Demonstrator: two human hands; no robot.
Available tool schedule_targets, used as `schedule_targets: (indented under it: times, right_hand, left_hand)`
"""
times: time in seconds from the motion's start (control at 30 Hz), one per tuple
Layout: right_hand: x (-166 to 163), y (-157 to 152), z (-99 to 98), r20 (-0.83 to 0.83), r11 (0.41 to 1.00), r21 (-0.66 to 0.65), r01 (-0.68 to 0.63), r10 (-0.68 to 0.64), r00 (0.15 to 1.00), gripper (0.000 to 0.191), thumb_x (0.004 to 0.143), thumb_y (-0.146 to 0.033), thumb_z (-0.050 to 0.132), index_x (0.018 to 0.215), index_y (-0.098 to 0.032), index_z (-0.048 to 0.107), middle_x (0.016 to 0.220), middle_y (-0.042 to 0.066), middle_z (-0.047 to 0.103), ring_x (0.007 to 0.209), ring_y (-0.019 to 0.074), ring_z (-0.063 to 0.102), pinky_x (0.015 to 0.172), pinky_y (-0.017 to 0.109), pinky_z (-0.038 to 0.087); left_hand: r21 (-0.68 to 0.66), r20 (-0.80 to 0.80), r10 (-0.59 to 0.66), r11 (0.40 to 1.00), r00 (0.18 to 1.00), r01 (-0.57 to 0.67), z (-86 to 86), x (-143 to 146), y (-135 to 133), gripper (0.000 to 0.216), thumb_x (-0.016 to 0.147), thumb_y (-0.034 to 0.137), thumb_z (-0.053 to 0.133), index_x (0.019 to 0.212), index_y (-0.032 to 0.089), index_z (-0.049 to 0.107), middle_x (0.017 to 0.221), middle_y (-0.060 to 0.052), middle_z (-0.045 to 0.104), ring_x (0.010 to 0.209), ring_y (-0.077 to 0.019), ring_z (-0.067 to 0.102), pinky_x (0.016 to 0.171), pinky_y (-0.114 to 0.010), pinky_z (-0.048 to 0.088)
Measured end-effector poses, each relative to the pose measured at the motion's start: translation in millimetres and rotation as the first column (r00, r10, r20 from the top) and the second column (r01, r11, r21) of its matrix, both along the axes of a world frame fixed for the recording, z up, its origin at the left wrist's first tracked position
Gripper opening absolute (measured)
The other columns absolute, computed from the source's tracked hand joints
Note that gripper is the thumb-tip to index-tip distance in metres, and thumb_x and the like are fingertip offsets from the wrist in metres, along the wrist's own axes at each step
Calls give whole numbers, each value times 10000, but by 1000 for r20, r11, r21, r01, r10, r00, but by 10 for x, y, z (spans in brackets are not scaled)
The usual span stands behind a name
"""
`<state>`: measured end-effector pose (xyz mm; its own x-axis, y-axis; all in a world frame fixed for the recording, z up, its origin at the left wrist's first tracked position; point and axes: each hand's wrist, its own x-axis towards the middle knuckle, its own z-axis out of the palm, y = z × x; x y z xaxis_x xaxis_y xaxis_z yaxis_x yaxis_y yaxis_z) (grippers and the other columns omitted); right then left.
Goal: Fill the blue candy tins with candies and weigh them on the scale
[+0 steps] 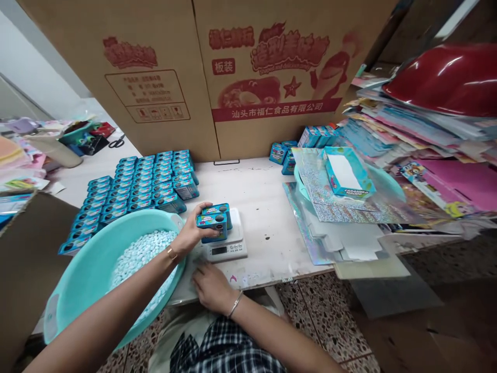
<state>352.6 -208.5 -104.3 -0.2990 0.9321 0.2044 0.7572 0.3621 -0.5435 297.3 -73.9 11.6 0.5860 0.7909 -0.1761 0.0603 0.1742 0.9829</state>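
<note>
My left hand, with a gold bracelet at the wrist, is closed on a small blue candy box over a white digital scale. Right behind it is another blue box, touching or nearly touching it. Whether the held box rests on the scale I cannot tell. At the table's front edge, just below the scale, is my right hand; its fingers are bent and blurred, and anything in them is hidden. A turquoise basin of pale, rounded candies stands under my left forearm.
Several rows of blue boxes stand behind the basin. A large carton walls off the back. To the right, an open blue display box lies on shiny sheets over another basin, near stacked packaging and a red bowl.
</note>
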Motion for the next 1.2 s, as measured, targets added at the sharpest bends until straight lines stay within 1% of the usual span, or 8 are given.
schedule_targets:
  times: [0.2, 0.47, 0.67, 0.8, 0.97, 1.1, 1.13, 1.2]
  right_hand:
    - [260, 84, -56, -62, 989, -22, 148, -149, 987, 257, 949, -224, 456, 1048, -116, 667, 1335, 148, 576, 1301, 261, 460, 1136, 407, 358]
    - [317, 53, 40, -161, 985, -50, 164, -170, 972, 229, 946, -213, 465, 1020, -140, 669, 1312, 134, 588, 1274, 254, 479, 1113, 416, 381]
    - [443, -51, 256, -406, 976, -121, 182, -217, 888, 253, 982, -246, 405, 1005, -178, 647, 1062, 100, 658, 1043, 210, 578, 940, 354, 463]
    - [558, -126, 362, -512, 958, -203, 203, -281, 812, 286, 996, -281, 378, 1024, -181, 644, 944, 77, 643, 925, 189, 586, 848, 320, 458]
    - [667, -243, 400, -577, 921, -321, 219, -374, 726, 275, 992, -316, 406, 1012, -189, 649, 945, 63, 639, 911, 183, 592, 837, 304, 449]
    - [774, -366, 434, -598, 863, -445, 238, -484, 638, 262, 985, -343, 428, 1042, -196, 637, 925, 37, 637, 833, 162, 589, 773, 281, 452]
    - [798, -389, 450, -590, 842, -474, 257, -521, 617, 261, 982, -352, 436, 1055, -199, 635, 898, 27, 631, 798, 156, 579, 744, 276, 451]
    - [823, -409, 501, -568, 798, -520, 305, -589, 574, 263, 976, -366, 446, 1061, -204, 636, 841, 12, 607, 739, 149, 552, 692, 271, 444]
  left_hand:
    - [20, 0, -29, 999, 1000, 29, -47, 219, 73, 820, 563, 155, 813, 1286, 254, 438, 1160, -42, 596, 947, -211, 633, 878, -356, 510]
    - [76, 36, -10, 997, 999, 7, -154, 500, 170, 826, 534, 165, 820, 1270, 235, 454, 1187, -57, 595, 998, -241, 633, 961, -414, 485]
    - [278, -58, -66, 957, 996, 79, -182, 382, 150, 551, 606, 171, 782, 1141, 173, 647, 1447, -128, 456, 1350, -317, 429, 1155, -450, 279]
    - [277, -80, -49, 958, 996, 69, -167, 294, 91, 529, 612, 152, 778, 1130, 148, 669, 1505, -168, 397, 1417, -326, 338, 1177, -437, 220]
    - [192, 20, 54, 980, 998, -57, 146, 91, -8, 526, 616, 152, 800, 1124, 173, 665, 1473, -131, 463, 1385, -321, 393, 1173, -468, 239]
    - [76, 160, 259, 959, 953, -273, 576, -465, -237, 511, 647, 141, 775, 1129, 237, 636, 1313, -26, 611, 1203, -283, 561, 1035, -435, 436]
    - [62, 163, 370, 921, 915, -384, 646, -656, -307, 515, 646, 141, 771, 1125, 266, 629, 1226, 10, 648, 1107, -240, 605, 968, -381, 481]
    - [119, 32, 636, 764, 771, -635, 718, -1047, -436, 554, 602, 134, 787, 1097, 328, 630, 1052, 79, 652, 886, -131, 605, 799, -245, 510]
